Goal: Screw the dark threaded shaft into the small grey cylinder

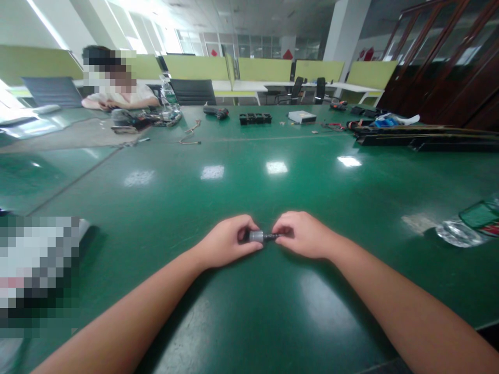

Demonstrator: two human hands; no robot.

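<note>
A small grey metal cylinder (257, 237) with a thin dark shaft (270, 237) lies sideways just above or on the green tabletop; whether it touches the surface I cannot tell. Its left end is gripped by my left hand (225, 242), thumb in front and fingers behind. Over the tip of the shaft, my right hand (306, 235) is closed in a pinch. Both hands meet near the middle of the view, with only a short stretch of the shaft showing between them. My fingers hide the cylinder's left end and the shaft's far end.
The green table (249, 176) stretches ahead. A plastic bottle (463, 231) lies at the right, and a blurred box-like object (39, 259) is at the left. Black blocks (255, 119), a white box (302, 117) and dark bars (409, 136) lie along the back. A person (117, 88) sits far left.
</note>
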